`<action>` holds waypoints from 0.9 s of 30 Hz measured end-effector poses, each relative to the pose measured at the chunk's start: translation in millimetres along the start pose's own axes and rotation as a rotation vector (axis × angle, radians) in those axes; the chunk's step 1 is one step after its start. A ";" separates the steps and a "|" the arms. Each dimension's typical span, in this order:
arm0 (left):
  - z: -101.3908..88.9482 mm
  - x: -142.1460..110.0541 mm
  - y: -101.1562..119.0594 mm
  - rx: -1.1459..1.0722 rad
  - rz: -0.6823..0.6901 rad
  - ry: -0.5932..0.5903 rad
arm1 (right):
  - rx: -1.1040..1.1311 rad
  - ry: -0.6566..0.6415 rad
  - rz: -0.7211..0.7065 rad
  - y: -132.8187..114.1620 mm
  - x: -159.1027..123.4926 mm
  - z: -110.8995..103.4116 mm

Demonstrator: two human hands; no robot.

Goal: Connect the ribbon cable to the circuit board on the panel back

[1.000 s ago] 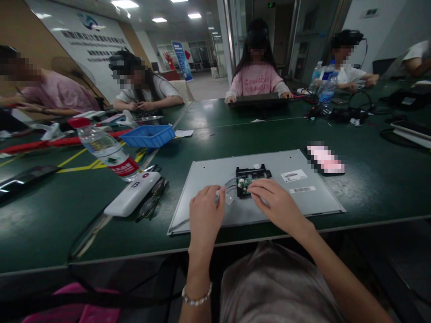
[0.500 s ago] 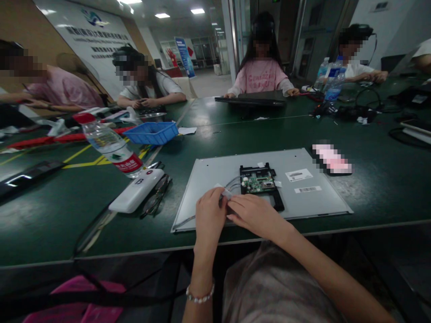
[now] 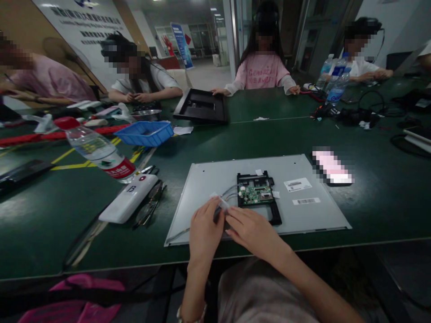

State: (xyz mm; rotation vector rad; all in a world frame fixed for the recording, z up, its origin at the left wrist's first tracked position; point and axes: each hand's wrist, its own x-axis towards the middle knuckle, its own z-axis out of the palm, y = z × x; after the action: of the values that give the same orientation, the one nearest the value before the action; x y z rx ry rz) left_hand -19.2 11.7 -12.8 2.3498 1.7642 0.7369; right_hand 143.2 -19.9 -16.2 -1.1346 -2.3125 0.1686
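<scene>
My left hand and my right hand meet over the near left part of a flat grey display panel. Between their fingertips is a small whitish, see-through piece of tape, pinched from both sides. Thin grey cables run from the tape to a green circuit board, and my fingers partly hide them. The board sits in a black plastic bracket on the panel. Another stretch of cable leaves my left hand toward the panel's near left corner.
Left of the panel lie glasses, a white power bank and a tilted water bottle. Behind them is a blue basket. A phone lies to the right. Across the table, a person's hand touches a black frame.
Both my hands stay pinched at the tape, with little movement on the panel. Across the table, the person's black frame has swung left and tipped up. The view has shifted slightly.
</scene>
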 end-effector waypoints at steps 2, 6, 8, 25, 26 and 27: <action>0.0 0.5 -1.1 0.018 0.013 -0.017 | 0.006 0.000 0.009 -0.1 0.9 -0.9; -0.2 3.0 -2.7 0.014 0.016 -0.021 | 0.004 -0.011 0.010 -0.6 3.8 -1.9; -0.3 4.0 -3.5 0.013 0.014 -0.014 | 0.003 -0.012 0.010 -0.9 5.5 -1.9; -1.7 5.2 -4.3 0.076 0.000 0.005 | 0.037 0.017 0.046 -3.3 9.6 3.2; -1.6 4.7 -4.2 0.076 0.000 0.008 | 0.035 0.017 0.048 -3.6 9.5 3.0; -1.4 4.0 -4.2 0.076 0.001 0.011 | 0.032 0.018 0.049 -3.9 9.1 2.9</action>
State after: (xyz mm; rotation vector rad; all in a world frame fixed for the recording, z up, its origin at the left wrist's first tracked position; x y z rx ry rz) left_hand -22.6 16.5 -11.9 2.3995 1.8262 0.6962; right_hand 134.5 -15.0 -13.4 -1.1724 -2.2593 0.2117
